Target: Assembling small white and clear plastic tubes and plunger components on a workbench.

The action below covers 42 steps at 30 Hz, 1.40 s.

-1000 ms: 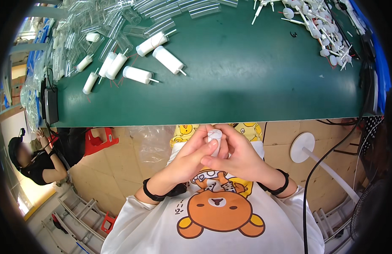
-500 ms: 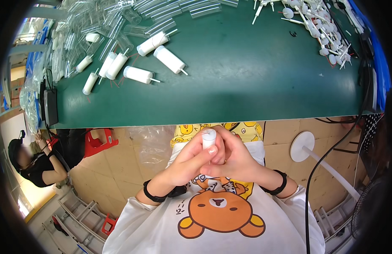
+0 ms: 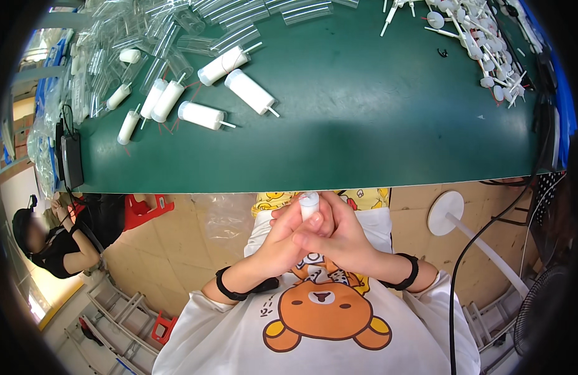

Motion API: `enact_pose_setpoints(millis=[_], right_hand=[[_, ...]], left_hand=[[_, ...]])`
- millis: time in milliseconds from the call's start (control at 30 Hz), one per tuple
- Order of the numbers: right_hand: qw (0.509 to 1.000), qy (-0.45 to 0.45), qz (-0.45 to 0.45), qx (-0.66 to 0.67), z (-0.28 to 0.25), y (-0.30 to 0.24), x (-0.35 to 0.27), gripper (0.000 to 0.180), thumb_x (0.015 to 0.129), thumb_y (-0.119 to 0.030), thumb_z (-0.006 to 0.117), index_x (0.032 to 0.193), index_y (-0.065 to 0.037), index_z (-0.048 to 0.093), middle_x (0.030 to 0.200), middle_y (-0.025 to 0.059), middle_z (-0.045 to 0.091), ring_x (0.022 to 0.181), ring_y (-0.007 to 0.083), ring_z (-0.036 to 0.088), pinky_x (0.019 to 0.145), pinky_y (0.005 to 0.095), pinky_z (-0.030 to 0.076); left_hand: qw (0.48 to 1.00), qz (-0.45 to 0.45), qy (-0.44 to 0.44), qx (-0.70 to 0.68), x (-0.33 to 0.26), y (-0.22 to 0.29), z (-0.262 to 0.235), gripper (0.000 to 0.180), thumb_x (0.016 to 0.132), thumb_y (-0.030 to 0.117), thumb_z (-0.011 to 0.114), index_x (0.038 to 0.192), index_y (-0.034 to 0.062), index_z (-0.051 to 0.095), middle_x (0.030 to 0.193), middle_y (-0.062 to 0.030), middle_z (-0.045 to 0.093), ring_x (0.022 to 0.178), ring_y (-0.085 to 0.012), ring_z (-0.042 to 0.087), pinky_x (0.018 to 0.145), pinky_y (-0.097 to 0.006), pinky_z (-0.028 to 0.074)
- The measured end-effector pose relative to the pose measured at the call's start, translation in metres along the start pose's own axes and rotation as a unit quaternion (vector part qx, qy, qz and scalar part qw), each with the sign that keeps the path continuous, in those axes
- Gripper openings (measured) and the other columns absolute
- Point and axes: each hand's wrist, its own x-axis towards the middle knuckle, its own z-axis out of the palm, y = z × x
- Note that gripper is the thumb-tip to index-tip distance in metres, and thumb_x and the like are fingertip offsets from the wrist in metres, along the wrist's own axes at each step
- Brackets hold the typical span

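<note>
Just beyond my lap, below the table edge, my left hand (image 3: 282,239) and my right hand (image 3: 346,240) are clasped together. Between them stands a white cylinder (image 3: 309,203) with a whitish, translucent round end facing up. The left thumb presses on its near side. Fingers of both hands wrap around it, and the right thumb lies across the base of the left one. The cylinder's lower part is hidden in the palms. Similar white cylinders in clear tubes, such as this one (image 3: 251,92), lie on the green table, most with a thin white stem.
Many clear tubes (image 3: 236,39) are heaped at the table's far left. White stemmed discs (image 3: 482,53) are piled at the far right. A black adapter box (image 3: 71,159) sits at the left edge, and a black cable (image 3: 464,262) hangs on the right. Another person (image 3: 64,244) sits at left.
Both hands still grip the cylinder, with only a slight shift. My right thumb has slid a little up and left over the left hand. The view has tilted slightly.
</note>
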Motion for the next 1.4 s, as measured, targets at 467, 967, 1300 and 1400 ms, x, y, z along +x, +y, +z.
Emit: enact_pose_setpoints(millis=[467,967,1300,1400], right_hand=[[0.999,-0.004,0.047,0.013,-0.022,-0.01,0.01,0.039,0.076,0.001,0.065,0.111,0.0,0.048,0.103,0.0088,0.055,0.094,0.0241,0.061,0.08,0.0351,0.052],[0.981,-0.029,0.181,0.067,-0.036,-0.026,0.018,0.038,0.068,0.008,0.066,0.104,0.002,0.054,0.1,0.011,0.057,0.09,0.0276,0.063,0.076,0.0383,0.053],[0.973,0.004,0.183,0.137,-0.016,-0.029,0.014,0.03,0.076,0.0,0.065,0.103,0.0,0.053,0.099,0.0109,0.059,0.091,0.0198,0.06,0.076,0.0304,0.051],[0.971,0.011,0.126,0.202,-0.004,-0.023,0.014,0.031,0.079,-0.002,0.063,0.107,0.001,0.05,0.098,0.0122,0.061,0.091,0.0169,0.059,0.076,0.0281,0.05]], left_hand=[[0.984,0.111,0.131,0.05,0.012,-0.023,0.029,0.021,0.097,0.024,0.042,0.086,0.0065,0.039,0.075,0.0015,0.037,0.07,-0.0088,0.034,0.065,-0.024,0.033],[0.968,0.188,0.157,-0.061,0.019,-0.036,0.044,0.012,0.096,0.015,0.042,0.09,0.0045,0.043,0.081,0.0,0.04,0.076,-0.0116,0.036,0.072,-0.026,0.035],[0.986,0.051,0.158,0.034,0.005,-0.009,0.032,0.02,0.097,0.022,0.043,0.087,0.0046,0.043,0.078,0.0002,0.041,0.069,-0.0086,0.039,0.059,-0.022,0.036],[0.99,0.001,0.132,0.049,0.002,0.007,0.027,0.021,0.097,0.022,0.043,0.086,0.0047,0.043,0.077,0.0008,0.041,0.068,-0.0072,0.039,0.058,-0.022,0.036]])
